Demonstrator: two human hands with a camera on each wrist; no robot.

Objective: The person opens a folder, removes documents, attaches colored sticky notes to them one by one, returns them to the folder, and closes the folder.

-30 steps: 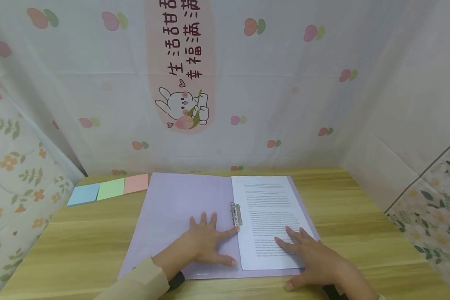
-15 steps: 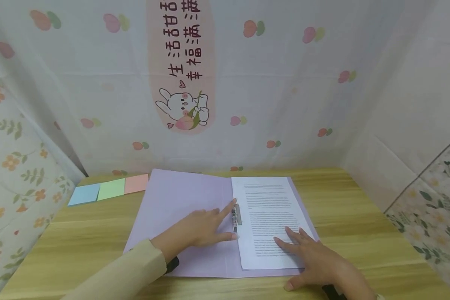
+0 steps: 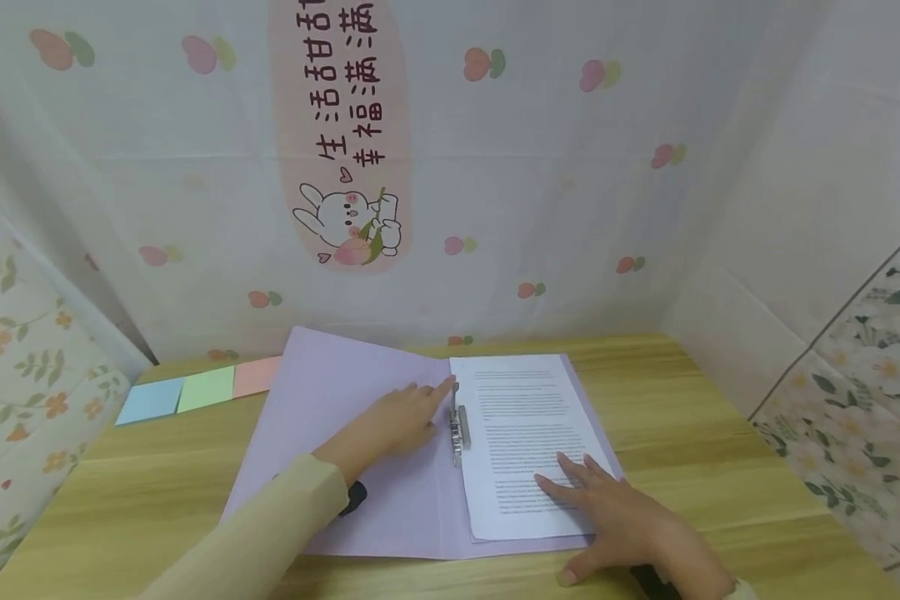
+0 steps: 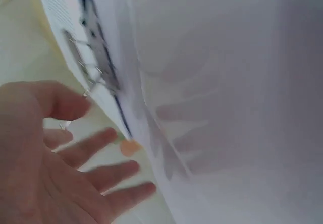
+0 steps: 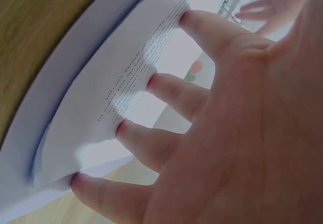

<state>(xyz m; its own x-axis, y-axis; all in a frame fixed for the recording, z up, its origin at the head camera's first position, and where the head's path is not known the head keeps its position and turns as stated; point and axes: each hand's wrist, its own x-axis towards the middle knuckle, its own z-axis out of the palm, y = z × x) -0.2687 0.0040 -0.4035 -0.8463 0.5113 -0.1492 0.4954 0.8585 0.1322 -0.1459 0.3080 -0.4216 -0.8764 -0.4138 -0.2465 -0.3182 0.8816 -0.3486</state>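
Observation:
A light purple folder (image 3: 330, 375) lies spread on the table, its left cover tilted up at the far corner. Printed sheets (image 3: 521, 417) lie on its right side, beside a metal lever clip (image 3: 459, 433) at the spine. My left hand (image 3: 401, 421) is over the left cover, fingertips right at the far end of the clip. In the left wrist view its fingers (image 4: 113, 176) are spread and the thumb is close to the clip's metal parts. My right hand (image 3: 618, 512) rests on the sheets' lower right, spread fingertips (image 5: 133, 133) pressing the paper.
Blue (image 3: 150, 401), green (image 3: 206, 388) and pink (image 3: 255, 377) sticky note pads stand in a row at the table's far left, the pink one partly behind the folder cover. A patterned curtain (image 3: 495, 183) closes off the back. Wooden tabletop (image 3: 690, 433) shows to the right.
My left hand has moved from flat on the cover to the clip, then to its far end. The left cover's far corner has risen. The right hand stays on the sheets.

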